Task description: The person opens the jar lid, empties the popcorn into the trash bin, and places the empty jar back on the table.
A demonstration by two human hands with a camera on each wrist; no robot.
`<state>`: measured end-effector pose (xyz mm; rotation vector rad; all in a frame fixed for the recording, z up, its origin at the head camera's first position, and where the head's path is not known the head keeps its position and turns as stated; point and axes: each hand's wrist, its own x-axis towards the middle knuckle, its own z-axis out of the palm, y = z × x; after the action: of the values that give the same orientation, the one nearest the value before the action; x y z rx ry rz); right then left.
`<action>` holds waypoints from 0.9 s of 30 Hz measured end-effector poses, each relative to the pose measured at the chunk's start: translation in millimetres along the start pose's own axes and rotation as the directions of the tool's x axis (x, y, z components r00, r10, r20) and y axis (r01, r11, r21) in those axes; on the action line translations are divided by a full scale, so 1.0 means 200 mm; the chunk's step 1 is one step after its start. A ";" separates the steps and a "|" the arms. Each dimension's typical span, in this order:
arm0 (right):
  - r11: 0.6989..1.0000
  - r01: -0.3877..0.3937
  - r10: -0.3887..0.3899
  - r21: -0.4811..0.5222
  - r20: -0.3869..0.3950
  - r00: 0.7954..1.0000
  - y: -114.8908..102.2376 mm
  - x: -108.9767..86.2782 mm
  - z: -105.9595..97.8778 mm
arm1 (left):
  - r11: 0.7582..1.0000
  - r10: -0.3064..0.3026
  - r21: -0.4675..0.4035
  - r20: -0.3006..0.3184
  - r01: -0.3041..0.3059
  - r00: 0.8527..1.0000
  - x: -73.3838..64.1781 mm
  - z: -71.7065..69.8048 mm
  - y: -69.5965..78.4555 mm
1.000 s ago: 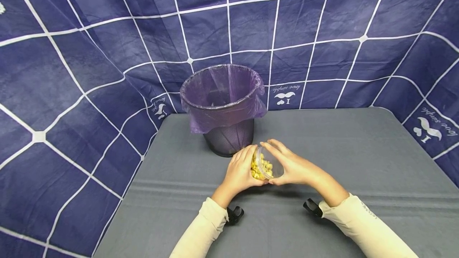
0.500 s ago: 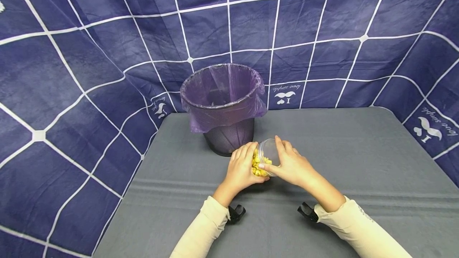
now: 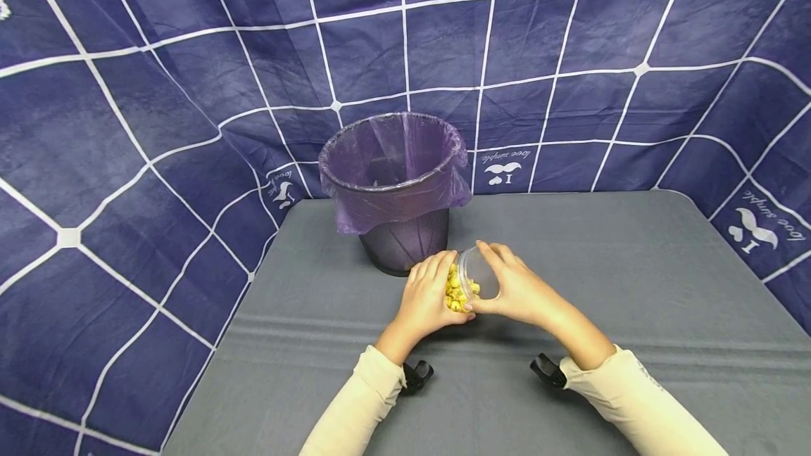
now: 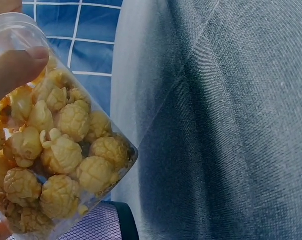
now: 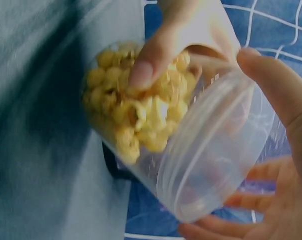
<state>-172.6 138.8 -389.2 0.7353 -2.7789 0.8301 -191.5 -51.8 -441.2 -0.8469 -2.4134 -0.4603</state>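
A clear plastic jar (image 4: 60, 150) of yellow popcorn (image 5: 156, 117) is held tilted above the grey surface, its lid end toward the right hand. My left hand (image 3: 423, 298) grips the jar's body, its thumb across the side in the left wrist view. Around the translucent lid (image 5: 216, 155) curl the thumb and fingers of my right hand (image 3: 522, 293). The lid sits on the jar's mouth; whether it is loose cannot be told. In the head view the left hand hides much of the jar's body.
Behind the hands, to the left, stands a black mesh waste bin (image 3: 405, 241) with a purple bag (image 3: 393, 206) over its rim. Grey cloth (image 3: 602, 259) covers the work surface. A blue gridded curtain (image 3: 526, 34) hangs at the back and sides.
My right hand has turned about the lid, its thumb going up and then partly back down. The left hand and jar have hardly moved.
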 end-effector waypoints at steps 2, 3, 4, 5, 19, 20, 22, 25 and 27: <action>0.997 0.076 -0.077 0.010 0.018 0.997 0.02 0.00 -0.01 | 1.000 0.003 0.005 0.002 -0.003 1.000 0.00 0.00 0.00; 0.993 0.113 -0.113 0.020 0.029 0.993 0.03 0.00 -0.01 | 1.000 0.003 0.009 0.005 -0.004 1.000 0.00 0.00 0.00; 0.989 0.144 -0.145 0.027 0.043 0.989 0.04 0.00 -0.02 | 1.000 0.003 0.013 0.007 -0.003 1.000 0.00 0.00 0.00; 0.985 0.167 -0.169 0.037 0.057 0.984 0.04 -0.01 -0.02 | 1.000 0.003 0.012 0.007 -0.003 1.000 0.00 -0.01 0.00; 0.946 -0.317 0.322 -0.068 0.097 0.942 -0.08 0.01 -0.03 | 0.999 -0.008 0.049 -0.002 0.009 1.000 0.00 0.00 0.01; 0.945 -0.320 0.326 -0.067 0.102 0.940 -0.08 0.01 -0.02 | 0.999 -0.009 0.052 0.000 0.009 1.000 0.00 -0.01 0.01; 0.950 -0.309 0.313 -0.055 0.106 0.944 -0.07 0.01 -0.02 | 0.998 -0.010 0.059 0.009 0.009 1.000 0.01 -0.01 0.02; 0.967 -0.253 0.252 -0.008 0.100 0.962 -0.04 0.01 -0.02 | 0.998 -0.013 0.058 0.018 0.011 1.000 0.01 -0.01 0.02; 0.982 -0.182 0.178 0.044 0.095 0.979 -0.02 0.00 -0.02 | 0.998 -0.014 0.059 0.021 0.013 1.000 0.01 -0.02 0.02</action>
<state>-171.0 137.8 -384.2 0.5479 -2.9501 0.9268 -189.1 -50.3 -437.6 -0.8147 -2.4410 -0.3850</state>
